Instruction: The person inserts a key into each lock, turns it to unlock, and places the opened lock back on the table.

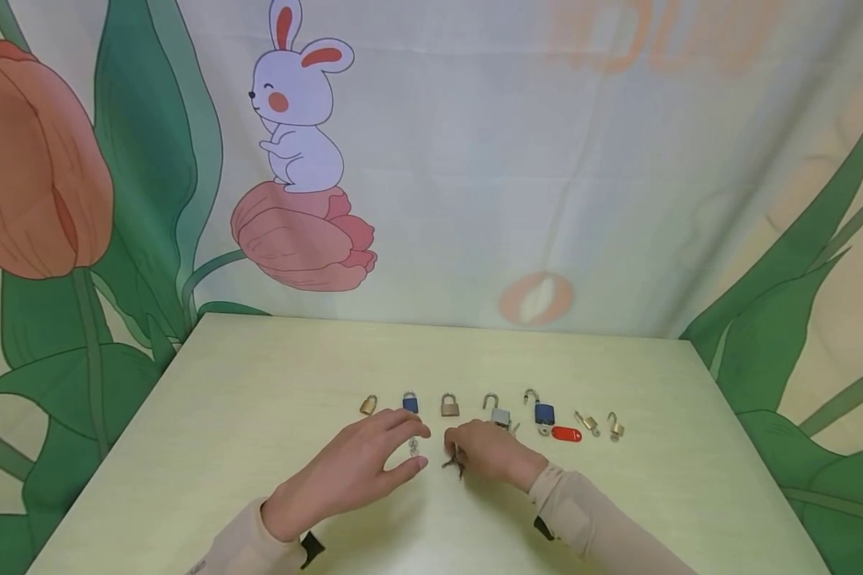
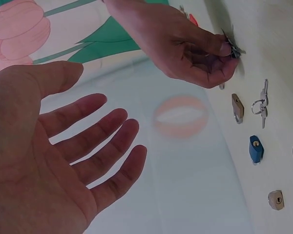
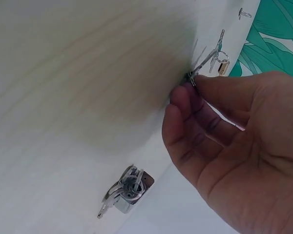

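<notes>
Your right grip [image 1: 487, 451] pinched what looked like keys [image 1: 454, 462], farther from the far edge of the surface [image 1: 259, 383] than the locks [image 1: 501, 416]; your left grip [image 1: 352, 463], loosely spread, was empty.

The left hand [image 1: 359, 461] has its fingers spread and thumb apart. The right hand [image 1: 487, 452] pinches, fingers curled toward the thumb.

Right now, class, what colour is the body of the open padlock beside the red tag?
The open padlock has a blue body, seen best in the head view.
</notes>
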Tool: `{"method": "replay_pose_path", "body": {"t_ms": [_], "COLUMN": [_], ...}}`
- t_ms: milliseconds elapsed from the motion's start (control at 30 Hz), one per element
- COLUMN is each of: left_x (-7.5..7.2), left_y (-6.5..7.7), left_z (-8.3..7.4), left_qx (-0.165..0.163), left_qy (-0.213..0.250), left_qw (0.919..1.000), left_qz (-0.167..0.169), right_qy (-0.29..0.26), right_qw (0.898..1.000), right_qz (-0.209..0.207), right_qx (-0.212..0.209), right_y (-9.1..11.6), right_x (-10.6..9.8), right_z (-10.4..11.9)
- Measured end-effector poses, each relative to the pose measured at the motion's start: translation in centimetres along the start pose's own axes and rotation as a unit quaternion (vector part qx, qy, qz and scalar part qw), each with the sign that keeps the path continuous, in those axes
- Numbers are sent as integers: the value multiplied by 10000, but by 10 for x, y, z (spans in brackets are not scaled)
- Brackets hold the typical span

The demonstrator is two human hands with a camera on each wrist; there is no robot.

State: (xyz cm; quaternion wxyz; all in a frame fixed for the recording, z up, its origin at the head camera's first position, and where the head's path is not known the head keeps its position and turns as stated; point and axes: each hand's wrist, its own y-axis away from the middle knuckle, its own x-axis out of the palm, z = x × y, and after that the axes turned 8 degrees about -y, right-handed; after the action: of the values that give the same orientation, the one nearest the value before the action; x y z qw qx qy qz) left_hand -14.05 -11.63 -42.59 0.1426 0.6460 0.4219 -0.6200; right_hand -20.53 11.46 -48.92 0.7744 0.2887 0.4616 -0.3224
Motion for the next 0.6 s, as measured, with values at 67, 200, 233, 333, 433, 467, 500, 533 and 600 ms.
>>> {"method": "replay_pose_path", "body": {"t_ms": [67, 200, 233, 333, 433, 467, 500, 533, 600], "left_x": [0, 1, 1, 1, 1, 1, 1, 1, 0], "left_y": [0, 1, 1, 1, 2, 2, 1, 1, 1], "left_z": [0, 0, 0, 0, 0, 0, 0, 1, 1], "left_qx": [-5, -33, -43, -56, -55, -55, -58, -65, -90], "left_qy": [8, 9, 12, 36, 62, 74, 83, 94, 116], "left_qw": [10000, 10000, 9999, 9999, 9999, 9999, 9999, 9998, 9997], "left_qz": [20, 74, 92, 129, 138, 139, 140, 141, 174], "right_qy": [-3, -27, -25, -105, -149, -175, -192, -205, -242], "right_qw": [10000, 9998, 9998, 9996, 9994, 9993, 9992, 9992, 9991], "right_qz": [0, 87, 107, 138, 134, 119, 103, 85, 36], "right_qx": [45, 156, 176, 243, 299, 322, 336, 346, 343], "right_y": [0, -1, -1, -1, -1, -1, -1, -1, -1], "right_x": [1, 1, 1, 0, 0, 0, 1, 1, 2], "right_z": [0, 0, 0, 0, -1, -1, -2, -2, -3]}}
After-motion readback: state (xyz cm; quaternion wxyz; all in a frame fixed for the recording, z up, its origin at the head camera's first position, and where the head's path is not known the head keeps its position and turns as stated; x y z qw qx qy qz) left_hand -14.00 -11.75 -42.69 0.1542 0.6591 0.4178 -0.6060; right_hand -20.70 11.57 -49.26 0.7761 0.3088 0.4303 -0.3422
